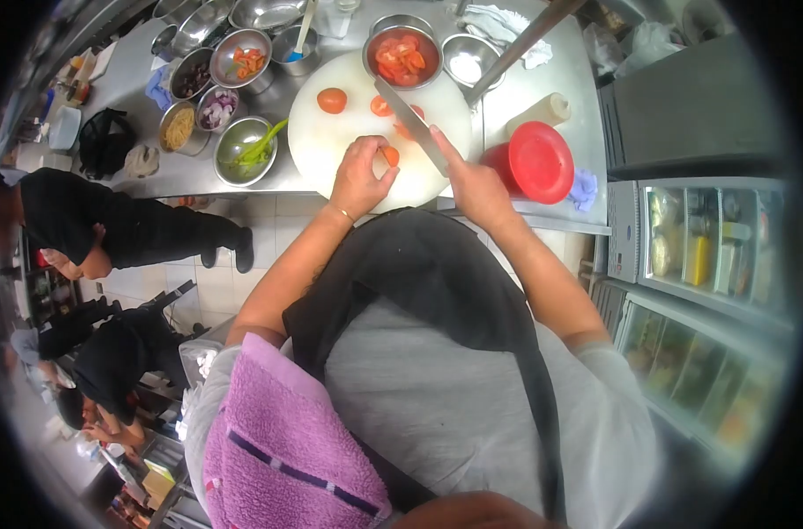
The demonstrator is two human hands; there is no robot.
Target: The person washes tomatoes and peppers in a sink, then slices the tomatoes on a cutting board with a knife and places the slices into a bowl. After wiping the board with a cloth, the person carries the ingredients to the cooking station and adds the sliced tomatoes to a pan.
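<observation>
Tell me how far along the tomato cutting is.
Cut tomatoes already fill much of the metal bowl. The left hand holds a tomato piece, the right hand the knife. Apparently left: the uncut-looking tomato and loose pieces on the board.

Counting across 1 metal bench (pixel 525 84): 2 hands (pixel 362 176), 1 knife (pixel 412 126), 1 round cutting board (pixel 309 145).
Counting further: 1 whole tomato (pixel 332 100), 1 held tomato piece (pixel 390 156), other cut pieces (pixel 381 106) too close together to total; 5 filled metal bowls (pixel 245 152) left of the board, 1 bowl of tomato slices (pixel 401 57), 1 bowl with white contents (pixel 474 63); 1 blue-headed brush (pixel 303 35), 1 bottle (pixel 554 108), 2 blue cloths (pixel 583 189), 1 white cloth (pixel 529 40), 1 purple towel (pixel 287 432), 1 bracelet (pixel 341 211), 2 glass-fronted fridges (pixel 714 238), at least 2 other people (pixel 111 212).
</observation>
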